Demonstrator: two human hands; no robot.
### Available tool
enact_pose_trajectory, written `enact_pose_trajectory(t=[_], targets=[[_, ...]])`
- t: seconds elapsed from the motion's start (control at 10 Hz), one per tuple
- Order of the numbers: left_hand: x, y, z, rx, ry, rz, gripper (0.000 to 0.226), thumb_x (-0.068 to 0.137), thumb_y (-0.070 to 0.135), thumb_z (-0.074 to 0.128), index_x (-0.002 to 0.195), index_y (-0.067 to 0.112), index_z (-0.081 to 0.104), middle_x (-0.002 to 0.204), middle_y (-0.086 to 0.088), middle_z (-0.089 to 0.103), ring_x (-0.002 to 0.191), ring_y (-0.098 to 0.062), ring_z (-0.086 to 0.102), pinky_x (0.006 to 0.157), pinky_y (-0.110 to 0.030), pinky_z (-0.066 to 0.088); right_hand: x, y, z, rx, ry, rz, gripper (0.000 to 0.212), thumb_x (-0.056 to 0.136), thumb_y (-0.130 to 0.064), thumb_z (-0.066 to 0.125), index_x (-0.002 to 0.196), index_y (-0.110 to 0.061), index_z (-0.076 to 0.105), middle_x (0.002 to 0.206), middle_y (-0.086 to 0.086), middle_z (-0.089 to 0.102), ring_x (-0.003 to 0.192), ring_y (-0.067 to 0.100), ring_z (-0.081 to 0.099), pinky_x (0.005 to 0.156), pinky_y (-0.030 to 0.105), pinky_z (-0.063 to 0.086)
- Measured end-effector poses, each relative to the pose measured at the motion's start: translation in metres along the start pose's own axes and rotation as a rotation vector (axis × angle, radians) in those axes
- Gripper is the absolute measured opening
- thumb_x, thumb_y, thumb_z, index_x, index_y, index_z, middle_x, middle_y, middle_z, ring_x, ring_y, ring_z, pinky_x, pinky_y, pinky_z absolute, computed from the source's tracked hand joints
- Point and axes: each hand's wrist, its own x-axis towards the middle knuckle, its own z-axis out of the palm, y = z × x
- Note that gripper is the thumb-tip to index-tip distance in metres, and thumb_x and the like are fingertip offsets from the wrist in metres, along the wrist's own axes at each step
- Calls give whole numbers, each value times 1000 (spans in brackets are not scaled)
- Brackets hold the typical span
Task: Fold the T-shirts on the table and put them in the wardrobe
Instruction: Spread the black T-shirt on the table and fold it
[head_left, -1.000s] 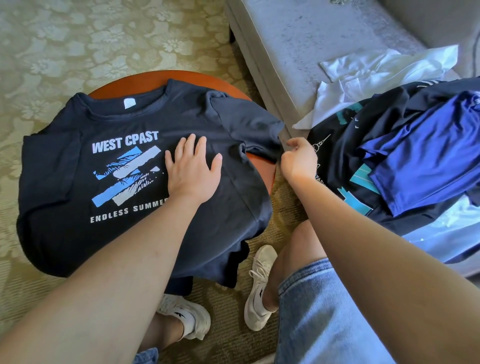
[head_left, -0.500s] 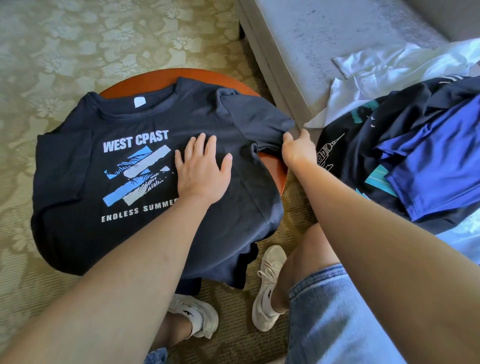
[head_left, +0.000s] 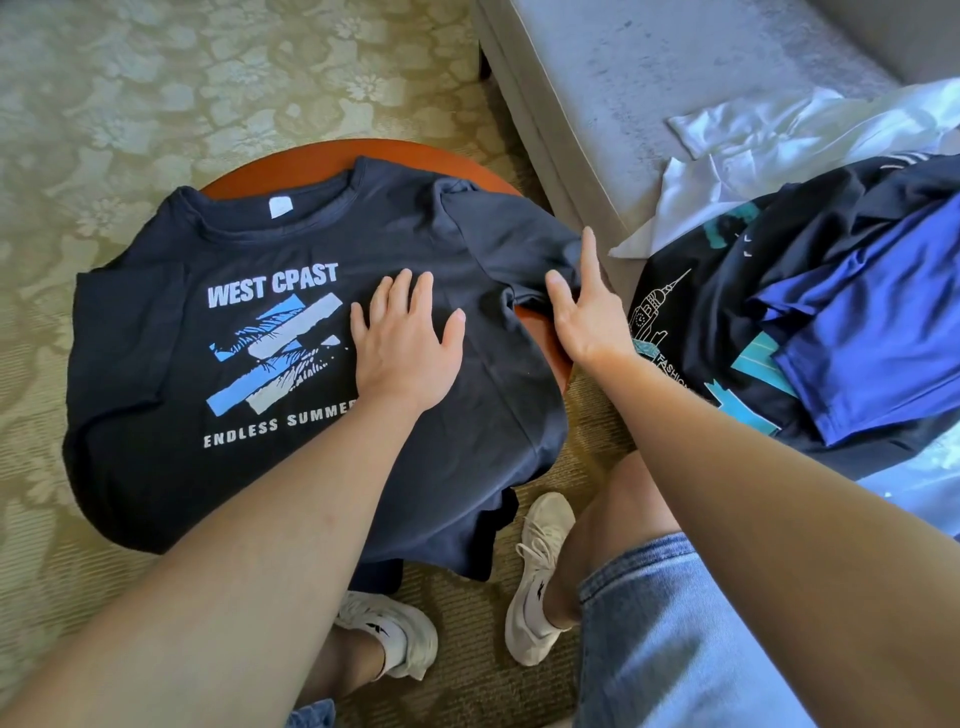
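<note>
We count one navy T-shirt (head_left: 156, 364), one round table (head_left: 311, 163), a left hand (head_left: 402, 348) and a right hand (head_left: 589, 317), and two white shoes (head_left: 540, 571). The heap (head_left: 831, 322) at right holds perhaps four garments.

Home: sofa (head_left: 649, 93) (grey), patterned carpet (head_left: 156, 93).

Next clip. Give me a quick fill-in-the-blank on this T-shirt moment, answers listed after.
The dark navy short-sleeved T-shirt printed WEST ____ lies face up on the round reddish-brown wooden table. The left hand rests palm-____ on the shirt's chest, fingers straight. The right hand, fingers straight, touches the shirt's ____ at the table's edge.
Missing: CPAST; down; sleeve.
</note>
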Motion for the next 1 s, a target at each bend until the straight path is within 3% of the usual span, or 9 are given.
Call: enact_pose_trajectory(t=[0.2,0.3,0.5,0.6,0.7,0.8,0.9,1.0], targets=[[0,0,-1,-9,-1,-4,62,100,52,29,153,21,22,162,-2,18,150,-21,10,120,-51,7,23,-3,1,8,-23,-2,54,103,-33,39,154,-21,25,152,12,36,142,24,31,114,30,22],[0,1,-1,-7,-2,-1,62,100,52,29,154,21,21,162,-2,18,150,-21,10,120,-50,7,27,-9,1,-1,27,-18,53,103,-29,40,152,-13,28,153,11,35,143,23,30,113,28,21],[-1,1,-1,-4,2,1,62,100,53,28,154,22,20,162,-2,18,150,-21,10,120,-50,7,27,-23,1,-113,108,-147,61,98,-22,48,153,-19,24,145,11,45,135,30,39,112,40,33],[-1,0,-1,-12,11,5,62,100,53,28,154,22,20,161,-2,19,150,-21,11,120,-50,7,25,-32,2,-153,65,-186,60,98,-17,46,153,-26,24,140,9,48,131,27,41,106,29,33],[0,-1,-1,-16,10,7,62,100,53,28,154,23,20,161,-2,19,150,-21,11,120,-51,7,27,-36,3,-67,3,-118,59,97,-7,42,151,-27,31,145,7,42,132,22,40,101,19,29],[0,-1,0,-16,8,10,62,100,53,27,154,23,20,161,-2,19,150,-21,10,120,-51,7,33,-37,1,74,12,-10,61,91,2,39,146,-22,43,147,5,46,134,22,44,108,28,39],[0,-1,0,-29,8,13,62,100,53,28,154,23,20,161,-2,19,150,-21,10,120,-51,7,38,-37,-4,131,17,80,61,88,5,36,144,-18,47,146,5,48,136,22,42,113,32,37],[0,0,0,-35,7,14,63,100,53,28,154,24,18,162,-2,18,150,-21,9,120,-51,6,36,-38,-7,110,-16,114,65,86,2,35,149,-17,38,147,8,45,132,27,45,106,34,42]])
